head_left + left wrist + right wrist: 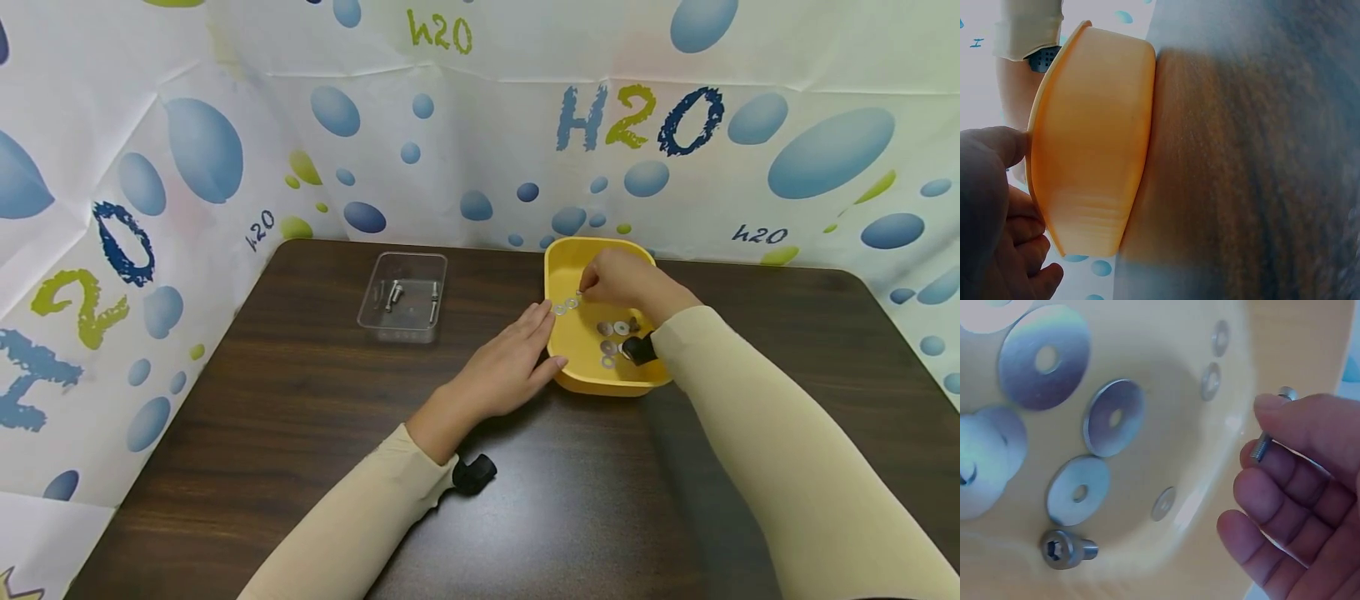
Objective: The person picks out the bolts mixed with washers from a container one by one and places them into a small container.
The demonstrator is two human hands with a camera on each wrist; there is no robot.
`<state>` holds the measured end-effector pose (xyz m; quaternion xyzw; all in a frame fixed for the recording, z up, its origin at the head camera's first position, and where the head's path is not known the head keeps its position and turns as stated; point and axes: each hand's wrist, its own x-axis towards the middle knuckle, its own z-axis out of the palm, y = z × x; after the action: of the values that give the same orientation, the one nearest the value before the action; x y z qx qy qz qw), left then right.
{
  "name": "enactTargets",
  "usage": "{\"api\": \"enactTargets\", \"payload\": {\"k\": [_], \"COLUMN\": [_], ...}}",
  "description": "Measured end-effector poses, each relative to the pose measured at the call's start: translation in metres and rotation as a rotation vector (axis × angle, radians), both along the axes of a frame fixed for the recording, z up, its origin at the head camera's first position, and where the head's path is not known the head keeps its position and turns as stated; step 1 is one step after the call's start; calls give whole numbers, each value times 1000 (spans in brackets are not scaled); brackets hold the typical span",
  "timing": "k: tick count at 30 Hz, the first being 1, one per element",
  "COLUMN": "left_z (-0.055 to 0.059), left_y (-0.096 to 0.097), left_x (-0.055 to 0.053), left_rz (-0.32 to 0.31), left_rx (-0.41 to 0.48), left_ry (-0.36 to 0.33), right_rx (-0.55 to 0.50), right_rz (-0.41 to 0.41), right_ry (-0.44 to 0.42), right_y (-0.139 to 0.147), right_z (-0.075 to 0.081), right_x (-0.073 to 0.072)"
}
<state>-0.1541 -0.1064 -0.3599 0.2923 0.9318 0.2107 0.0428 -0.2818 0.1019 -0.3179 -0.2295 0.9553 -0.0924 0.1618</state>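
Observation:
My right hand (624,279) is inside the yellow plastic container (561,342), pinching a small bolt (1261,447) between thumb and fingers. The bolt's head shows above the thumb and its threaded end below. Flat metal washers (1079,490) of different sizes lie on the container's floor, several of them overlapping. Among them is a thicker socket-head bolt (1063,549). At the container's left side, my left hand (506,362) touches the rim with extended fingers, the thumb (1007,145) set apart near the front corner.
A clear plastic box (402,332) with a few bolts in it stands on the dark wooden table (315,417), left of the yellow container. Behind the table hangs a white sheet (480,125) printed with blue drops.

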Motion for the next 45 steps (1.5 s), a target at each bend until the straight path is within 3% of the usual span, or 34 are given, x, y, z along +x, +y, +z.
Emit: {"api": "enactTargets", "payload": {"k": [10,20,27,37,45], "left_z": [-1,5,5,5,8], "left_y": [-8,-38,-73,-133,-168], "left_x": [1,1,4,8,-3], "left_rz": [24,117,203,321,413], "left_rx": [21,58,82,78,59], "left_ry": [-1,-9,22,41,35], "right_rx": [-154,-276,-347,-371,-406], "right_rz": [-100,-75,-1,99,160], "right_ry": [-29,63,154,193,202], "right_y": [-7,-22,-44,-89,-135], "right_z": [10,20,29,36,40], "right_x": [0,7,15,34,47]}}
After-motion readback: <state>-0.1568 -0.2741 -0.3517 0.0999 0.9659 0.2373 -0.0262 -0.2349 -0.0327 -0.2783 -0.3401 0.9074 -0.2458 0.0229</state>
